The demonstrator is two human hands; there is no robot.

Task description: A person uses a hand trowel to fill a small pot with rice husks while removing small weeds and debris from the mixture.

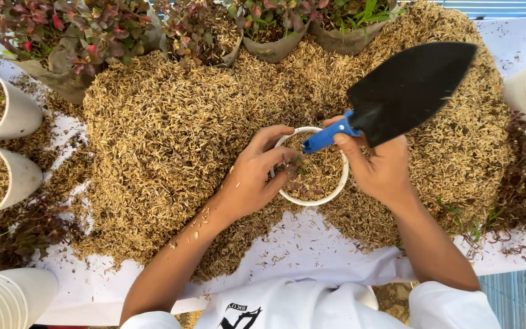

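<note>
A: Surface?
B: White sheet, rice-husk heap; white pot at centre.
A: Hands?
B: Left hand curled on pot rim; right hand gripping black trowel.

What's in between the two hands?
In the head view, a white pot of husks with a small reddish plant sits between the left hand and right hand.

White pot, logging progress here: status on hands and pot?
Left hand on white pot rim, steadying seedling. Right hand holds black trowel, raised. Husk pile surrounds pot.
</note>
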